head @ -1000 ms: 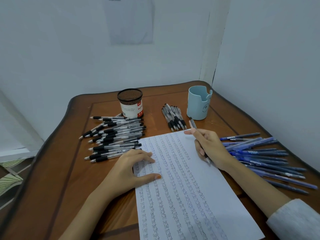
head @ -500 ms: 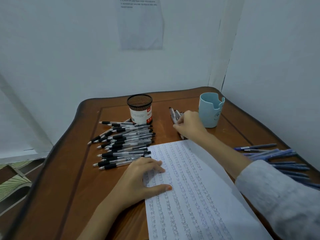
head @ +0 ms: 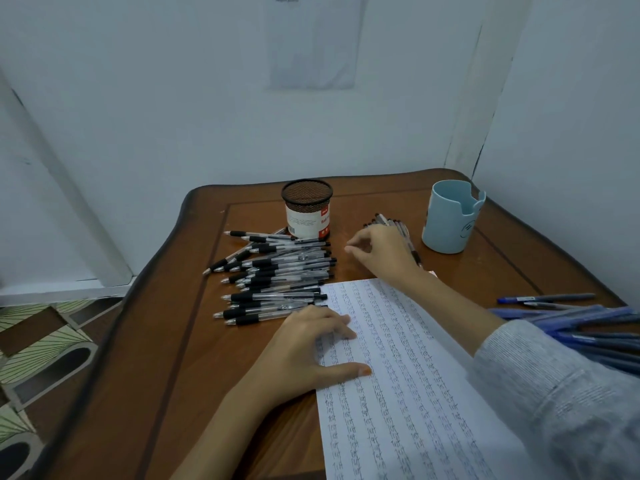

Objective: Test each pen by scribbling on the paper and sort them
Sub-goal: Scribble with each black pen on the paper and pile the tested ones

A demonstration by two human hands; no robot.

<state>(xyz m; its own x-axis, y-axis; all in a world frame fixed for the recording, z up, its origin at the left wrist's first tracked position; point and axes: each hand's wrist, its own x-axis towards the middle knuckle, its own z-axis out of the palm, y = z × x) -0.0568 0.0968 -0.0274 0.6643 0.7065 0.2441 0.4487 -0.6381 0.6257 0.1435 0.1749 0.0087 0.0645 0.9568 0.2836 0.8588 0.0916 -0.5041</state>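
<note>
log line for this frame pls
left hand: flat on paper | right hand: over small pen bunch, grip unclear | black pens: left pile | blue pens: right pile

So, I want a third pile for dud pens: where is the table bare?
Bare wood runs down the left side of the table, outside the black pens and left hand; a smaller patch lies between blue cup and blue pens. Crowded: both flanks of the paper, and the small bundle under the right hand.
</note>
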